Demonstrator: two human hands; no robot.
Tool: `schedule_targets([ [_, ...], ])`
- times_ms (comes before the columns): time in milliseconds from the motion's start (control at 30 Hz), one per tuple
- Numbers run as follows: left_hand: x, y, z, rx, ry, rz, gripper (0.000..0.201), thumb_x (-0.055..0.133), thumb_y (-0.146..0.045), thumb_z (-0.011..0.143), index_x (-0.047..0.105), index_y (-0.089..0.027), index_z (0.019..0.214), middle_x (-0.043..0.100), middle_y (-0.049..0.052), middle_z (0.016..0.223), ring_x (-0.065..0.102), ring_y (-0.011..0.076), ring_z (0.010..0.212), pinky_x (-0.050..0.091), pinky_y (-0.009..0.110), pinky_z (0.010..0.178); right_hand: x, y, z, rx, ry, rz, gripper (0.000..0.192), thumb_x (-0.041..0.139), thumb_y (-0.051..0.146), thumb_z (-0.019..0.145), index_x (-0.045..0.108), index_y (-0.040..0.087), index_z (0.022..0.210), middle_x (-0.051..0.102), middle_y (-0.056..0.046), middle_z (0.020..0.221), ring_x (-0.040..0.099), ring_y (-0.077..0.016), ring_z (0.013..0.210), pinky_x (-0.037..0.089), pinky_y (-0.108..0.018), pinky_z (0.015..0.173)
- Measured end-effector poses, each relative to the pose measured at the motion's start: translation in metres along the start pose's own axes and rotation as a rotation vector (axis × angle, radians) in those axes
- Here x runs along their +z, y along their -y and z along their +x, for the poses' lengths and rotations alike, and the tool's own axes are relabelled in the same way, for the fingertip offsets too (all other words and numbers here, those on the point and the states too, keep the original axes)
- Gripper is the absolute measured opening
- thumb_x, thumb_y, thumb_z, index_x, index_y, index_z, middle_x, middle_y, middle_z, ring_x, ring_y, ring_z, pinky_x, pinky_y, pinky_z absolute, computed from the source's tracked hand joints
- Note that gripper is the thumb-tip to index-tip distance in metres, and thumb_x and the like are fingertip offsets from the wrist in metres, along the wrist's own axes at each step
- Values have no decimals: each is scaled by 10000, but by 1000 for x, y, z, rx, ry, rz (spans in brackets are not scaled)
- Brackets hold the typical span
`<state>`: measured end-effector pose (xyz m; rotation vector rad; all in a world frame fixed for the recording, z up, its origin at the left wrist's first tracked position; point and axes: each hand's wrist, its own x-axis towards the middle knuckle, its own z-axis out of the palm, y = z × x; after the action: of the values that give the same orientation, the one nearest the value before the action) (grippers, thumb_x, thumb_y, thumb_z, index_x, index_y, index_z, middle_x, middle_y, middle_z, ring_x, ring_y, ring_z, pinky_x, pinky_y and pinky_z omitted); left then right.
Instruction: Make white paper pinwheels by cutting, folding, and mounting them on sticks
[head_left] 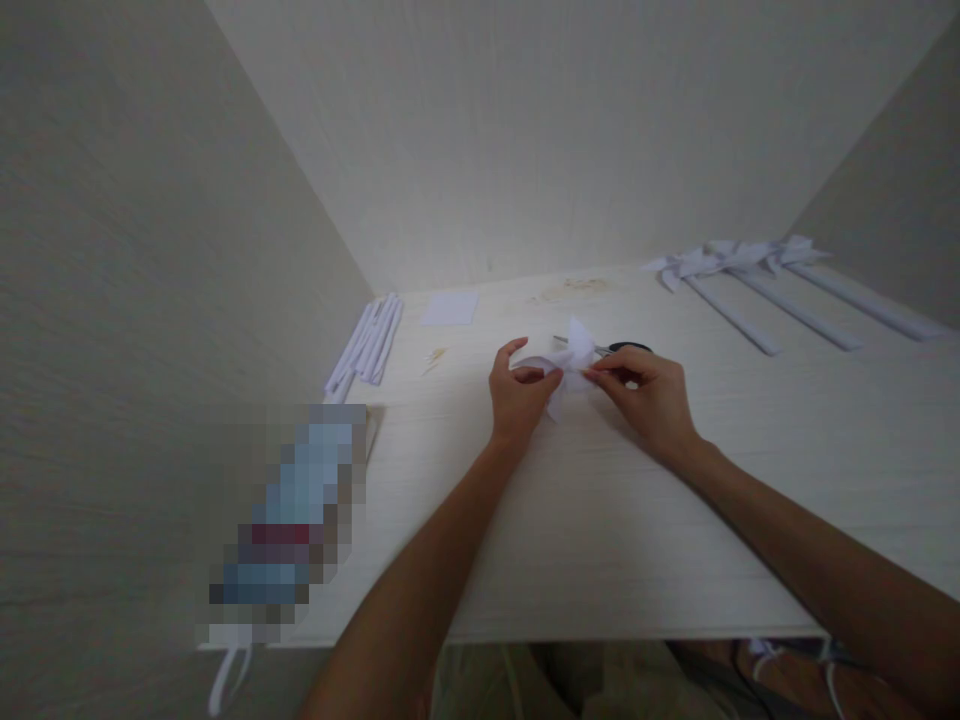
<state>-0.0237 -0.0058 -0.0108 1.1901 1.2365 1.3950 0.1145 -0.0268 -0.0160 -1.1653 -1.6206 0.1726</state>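
Pale walls are closing in on three sides around a light wood-grain bench (pixel 675 540), viewed from above your own forearms. Your left hand (pixel 517 392) is curling around the left side of a white paper pinwheel (pixel 564 370), thumb and fingers pinching one of its folded vanes. Your right hand (pixel 651 400) is meeting it from the right, fingertips (pixel 600 374) pressed together and nipping the paper at its centre. The pinwheel is being held just above the bench, between both hands, near the middle of the surface.

Just behind the pinwheel, a pair of scissors (pixel 626 348) with dark handles is lying flat, partly hidden by the paper. To the left, a small wooden stick (pixel 435 358) is resting on the bench, with a square sheet of white paper (pixel 450 308) beyond it. A bundle of rolled white paper sticks (pixel 367 342) is lying against the left wall. At the far right, finished pinwheels on sticks (pixel 757 285) are lying side by side.
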Motion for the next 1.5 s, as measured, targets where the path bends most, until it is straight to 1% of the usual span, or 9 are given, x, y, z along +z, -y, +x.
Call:
schedule_targets([
  [133, -1, 1, 1, 20, -5, -5, 559, 654, -152, 501, 468, -152, 1028, 512, -74, 493, 473, 55, 436, 370, 163, 443, 1, -3, 0, 40, -50, 41, 84, 613, 247, 662, 604, 169, 631, 557, -8, 583, 490, -116, 522, 387, -246, 474],
  [267, -2, 2, 1, 49, -19, 3, 558, 656, -153, 496, 472, -150, 1023, 521, -67, 503, 488, 59, 452, 391, 171, 468, -1, -2, 0, -8, -78, 28, 62, 596, 227, 679, 615, 182, 640, 571, -13, 597, 511, -130, 556, 402, -262, 502],
  [433, -1, 0, 0, 96, -31, 4, 526, 646, -147, 510, 476, -150, 1008, 512, -69, 493, 501, 63, 453, 397, 164, 455, -5, 5, 1, -130, 16, -40, 104, 529, 178, 729, 632, 187, 726, 594, -35, 673, 543, -150, 637, 429, -286, 578],
  [567, 0, -2, -1, 100, -32, -25, 522, 643, -130, 511, 471, -150, 1003, 516, -70, 507, 514, 62, 454, 399, 154, 443, -6, 6, 0, -175, 40, -70, 113, 517, 174, 736, 629, 192, 738, 592, -27, 663, 544, -146, 636, 434, -278, 584],
  [767, 1, -3, -2, 74, -3, -86, 523, 631, -106, 519, 453, -160, 1009, 541, -64, 536, 531, 61, 446, 406, 151, 435, -7, 6, 0, -166, 53, -73, 118, 507, 167, 743, 622, 192, 737, 582, -17, 623, 533, -137, 610, 426, -266, 570],
  [933, 1, -3, -2, 67, 19, -107, 545, 631, -100, 519, 437, -167, 1024, 552, -62, 549, 537, 62, 445, 406, 151, 434, -5, 7, 0, -100, 44, -46, 107, 516, 173, 738, 619, 181, 713, 579, -16, 608, 527, -127, 570, 420, -252, 532],
  [1067, 1, -4, -3, 55, 33, -121, 578, 641, -95, 508, 426, -161, 1041, 545, -68, 532, 534, 64, 447, 402, 150, 433, -4, 8, -1, -68, 34, -31, 111, 508, 177, 742, 616, 176, 714, 583, -19, 629, 530, -122, 567, 427, -250, 533],
  [1300, 2, -5, -4, 61, 36, -121, 585, 629, -67, 509, 419, -154, 1049, 562, -61, 535, 536, 64, 464, 410, 155, 454, -3, 5, -3, -90, 40, -112, 112, 512, 198, 734, 617, 170, 703, 576, -20, 596, 511, -122, 540, 414, -247, 510],
  [1500, 3, -5, -5, 105, 24, -108, 533, 609, -70, 524, 431, -153, 1019, 578, -46, 572, 543, 67, 474, 423, 164, 462, -4, 9, -3, -202, 81, -196, 132, 485, 174, 736, 601, 162, 674, 522, -3, 540, 458, -103, 486, 375, -225, 467],
])
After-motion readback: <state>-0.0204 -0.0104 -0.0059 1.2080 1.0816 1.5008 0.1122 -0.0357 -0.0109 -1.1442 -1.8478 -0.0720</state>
